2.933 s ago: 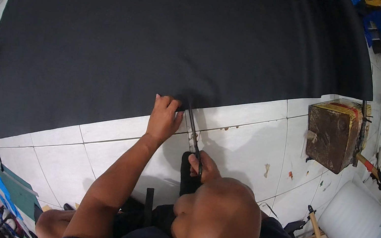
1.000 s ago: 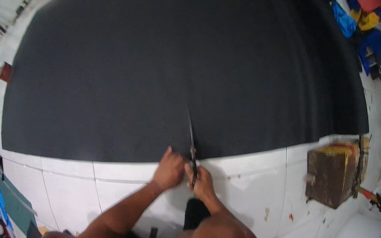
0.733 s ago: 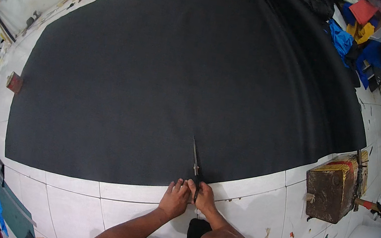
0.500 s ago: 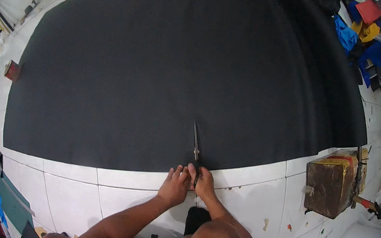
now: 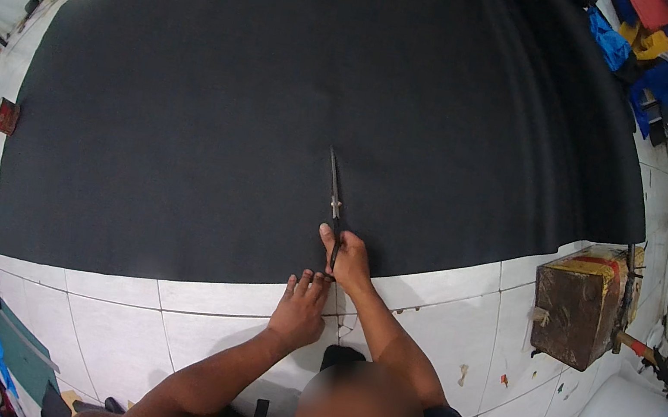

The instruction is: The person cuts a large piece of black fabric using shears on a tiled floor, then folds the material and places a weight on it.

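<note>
The scissors (image 5: 335, 187) are held in the right hand (image 5: 350, 263), with the fingers wrapped around the black handles and the thumb extended on their left side. They are placed over the near edge of the black sheet (image 5: 237, 106), right of that edge's middle, with the tip pointed inward toward the far edge. The blades are seen close together; whether any material is caught between them cannot be told.

The left hand (image 5: 301, 308) is set just left of the right one, its fingers stretched forward and slightly parted at the sheet's near edge; nothing is seen held in it.

The sheet is spread over the white tiled floor (image 5: 444, 339). A worn brown box (image 5: 576, 308) is placed by its near right corner, and a small reddish block (image 5: 6, 116) is set at its left edge.
</note>
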